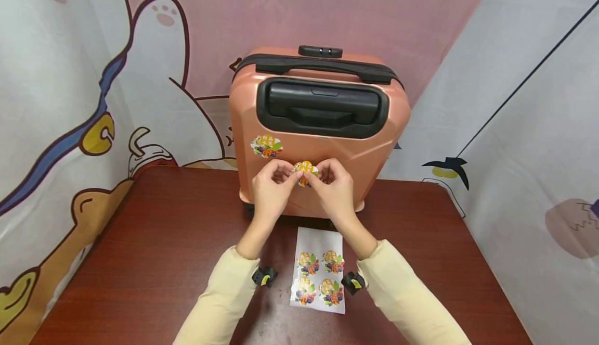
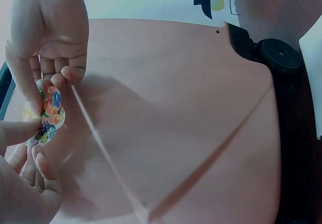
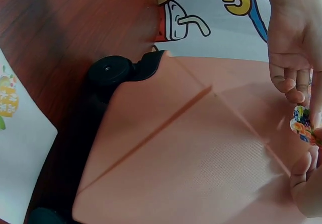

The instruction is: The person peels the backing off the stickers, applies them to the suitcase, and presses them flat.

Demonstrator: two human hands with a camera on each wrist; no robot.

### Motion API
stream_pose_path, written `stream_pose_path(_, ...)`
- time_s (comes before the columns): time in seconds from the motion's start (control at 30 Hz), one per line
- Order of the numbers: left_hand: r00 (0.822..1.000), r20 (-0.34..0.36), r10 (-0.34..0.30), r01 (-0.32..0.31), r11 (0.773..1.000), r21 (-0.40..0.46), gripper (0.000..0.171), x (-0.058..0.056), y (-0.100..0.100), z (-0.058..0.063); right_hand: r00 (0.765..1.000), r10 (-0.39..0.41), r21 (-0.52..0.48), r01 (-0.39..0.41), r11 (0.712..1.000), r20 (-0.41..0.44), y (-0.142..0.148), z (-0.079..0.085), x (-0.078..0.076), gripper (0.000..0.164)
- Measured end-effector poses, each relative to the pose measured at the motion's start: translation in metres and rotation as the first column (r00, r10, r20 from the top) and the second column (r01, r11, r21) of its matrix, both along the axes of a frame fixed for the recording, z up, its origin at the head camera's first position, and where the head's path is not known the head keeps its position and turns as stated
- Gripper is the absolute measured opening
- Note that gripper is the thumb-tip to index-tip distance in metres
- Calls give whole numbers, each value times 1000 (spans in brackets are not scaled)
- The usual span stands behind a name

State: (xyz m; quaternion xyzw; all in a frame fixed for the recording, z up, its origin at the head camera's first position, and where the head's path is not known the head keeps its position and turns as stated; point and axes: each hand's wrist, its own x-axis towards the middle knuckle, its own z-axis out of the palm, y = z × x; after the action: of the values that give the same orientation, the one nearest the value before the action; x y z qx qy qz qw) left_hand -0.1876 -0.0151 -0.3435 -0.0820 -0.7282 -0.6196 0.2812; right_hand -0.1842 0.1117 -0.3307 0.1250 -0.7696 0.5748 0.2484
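Observation:
Both hands hold one round fruit-print sticker (image 1: 305,167) in front of the suitcase (image 1: 374,160), a pinkish-orange hard case standing upright. My left hand (image 1: 273,186) pinches the sticker's left edge between thumb and fingers. At its right edge, my right hand (image 1: 334,183) pinches it the same way. In the left wrist view the sticker (image 2: 52,110) shows its colourful fruit print, close over the case's ribbed shell. Another fruit sticker (image 1: 267,146) is stuck on the shell, up and left of the hands, below the black telescopic handle (image 1: 323,100).
A white sticker sheet (image 1: 320,238) with several fruit stickers lies on the dark red-brown table (image 1: 178,241), between the forearms. Behind the suitcase hangs a cartoon-print cloth (image 1: 374,12). Black wheels, such as this wheel (image 2: 280,54), show at the suitcase's base.

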Motion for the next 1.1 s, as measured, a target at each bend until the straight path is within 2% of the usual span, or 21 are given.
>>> stream_pose_path(0.2,997,-43,63,-63,998,7,16,0,2,6,999,-31,-17,30,999,-34,-5,5,-1,19)
stream_pose_path(0.5,980,-133,146,-147,989,2,15,-2,6,11,994,-88,-24,86,996,-61,-13,10,-3,17)
stream_pose_path(0.87,943,-257,212,-226,974,-25,15,-7,10,14,974,-194,-48,190,981,-113,-21,13,-6,18)
stream_pose_path(1.1,917,-310,250,-279,959,-53,14,-10,12,15,963,-226,-40,222,974,-145,-25,16,-6,16)
